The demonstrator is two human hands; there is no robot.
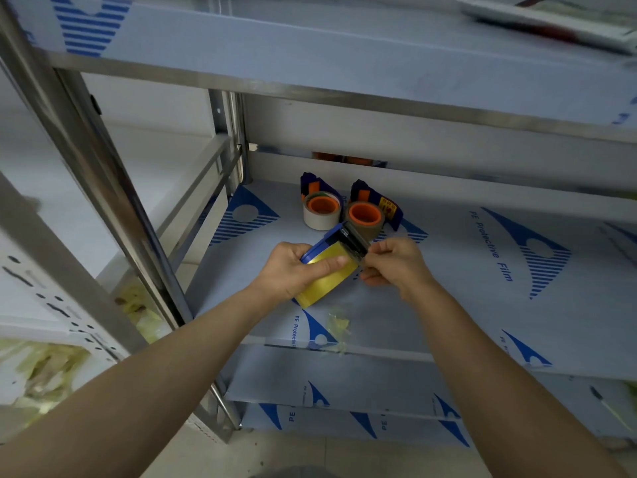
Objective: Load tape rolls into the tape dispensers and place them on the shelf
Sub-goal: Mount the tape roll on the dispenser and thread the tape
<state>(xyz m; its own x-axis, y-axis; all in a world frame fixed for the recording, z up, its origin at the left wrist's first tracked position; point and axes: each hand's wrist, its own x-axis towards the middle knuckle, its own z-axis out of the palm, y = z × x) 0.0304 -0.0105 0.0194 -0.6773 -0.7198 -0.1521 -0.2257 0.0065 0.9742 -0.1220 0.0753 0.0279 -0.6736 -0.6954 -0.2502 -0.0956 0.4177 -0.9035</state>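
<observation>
Left hand point(289, 270) wraps the blue dispenser point(339, 238) and its yellow tape roll point(327, 282), over the shelf point(465, 288). Right hand point(396, 263) pinches its cutter end. Probably light, stiff plastic with sticky film: grip the body, avoid the blade. Two loaded dispensers point(370, 210) sit beyond the hands.

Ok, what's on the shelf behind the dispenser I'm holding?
Two loaded blue dispensers: one with white tape, one with brown tape. The held dispenser covers the brown roll's near edge.

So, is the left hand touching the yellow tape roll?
Touching: the head view shows the left hand curled round the yellow tape roll.
</observation>
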